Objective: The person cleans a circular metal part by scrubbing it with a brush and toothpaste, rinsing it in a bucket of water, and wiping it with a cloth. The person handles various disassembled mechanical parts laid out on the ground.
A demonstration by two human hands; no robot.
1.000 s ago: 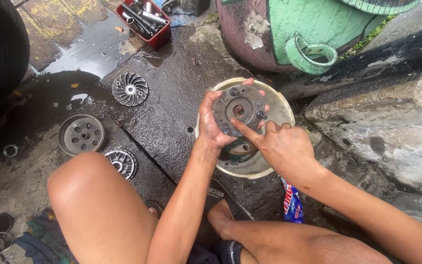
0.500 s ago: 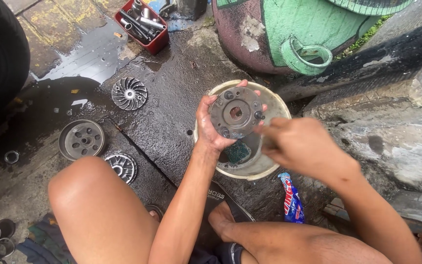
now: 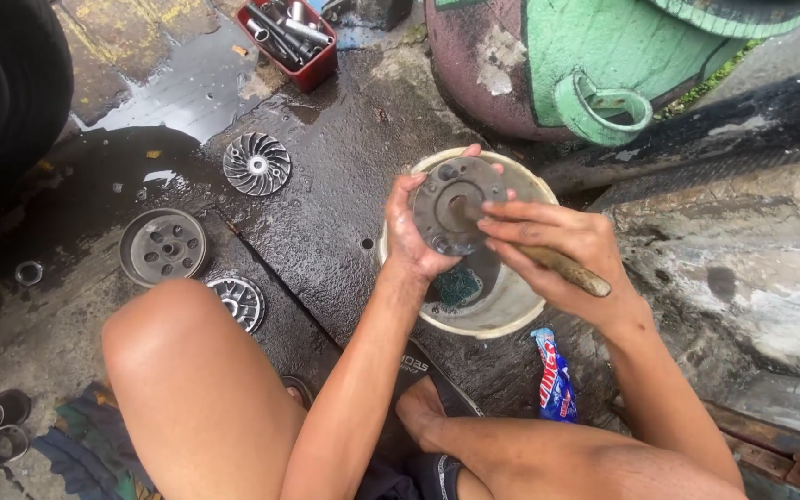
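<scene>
Grey metal, the round plate (image 3: pixel 454 206) looks heavy, hard and slippery-wet to me, so my left hand (image 3: pixel 416 239) fingers wrap its rim over the white bowl (image 3: pixel 497 315), while my right hand (image 3: pixel 557 248) fingers pinch a brown-handled brush (image 3: pixel 562 268).

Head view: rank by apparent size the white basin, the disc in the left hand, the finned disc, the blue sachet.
1. White basin.
2. Held metal disc in the left hand; it is nearer the camera, so its lead is unsure.
3. Finned disc.
4. Blue sachet, similar in length to the finned disc.
</scene>
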